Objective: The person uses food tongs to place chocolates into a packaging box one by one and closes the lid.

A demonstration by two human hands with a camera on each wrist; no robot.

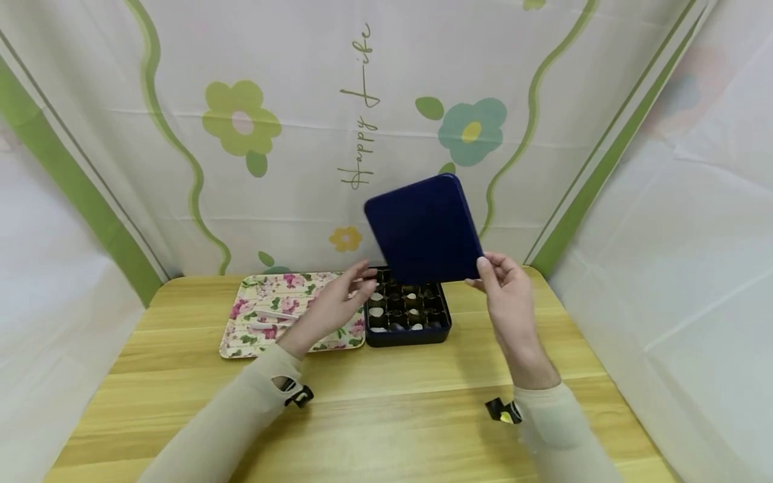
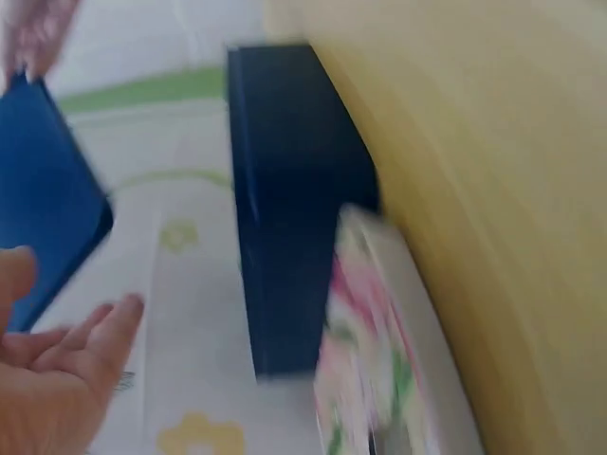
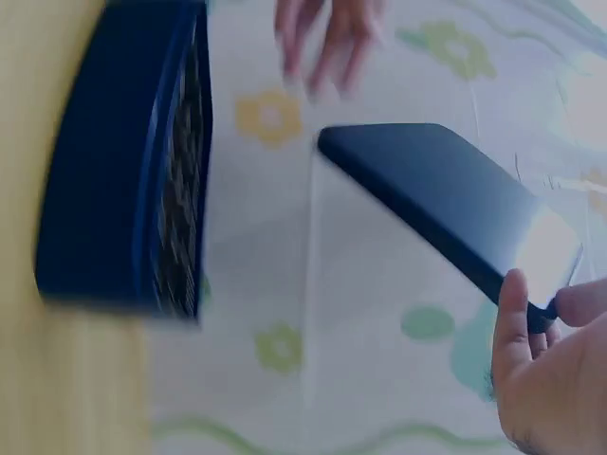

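Observation:
My right hand (image 1: 507,295) pinches a dark blue square lid (image 1: 423,228) by its lower right corner. The lid is tilted up in the air above the box. Beneath it, a dark blue box (image 1: 408,335) sits on the table, divided into small compartments, several with pale round pieces in them. My left hand (image 1: 335,302) hovers at the box's left edge, fingers extended and apart from the lid. In the right wrist view the thumb and fingers clasp the corner of the lid (image 3: 446,199), and the left hand (image 3: 332,38) appears beyond it.
A floral tray (image 1: 253,295) lies against the box's left side, with white slender utensils (image 1: 274,314) on it. The wooden table (image 1: 386,409) extends in front. A white curtain (image 1: 302,134) with printed flowers hangs right behind the table, and more sheeting stands at both sides.

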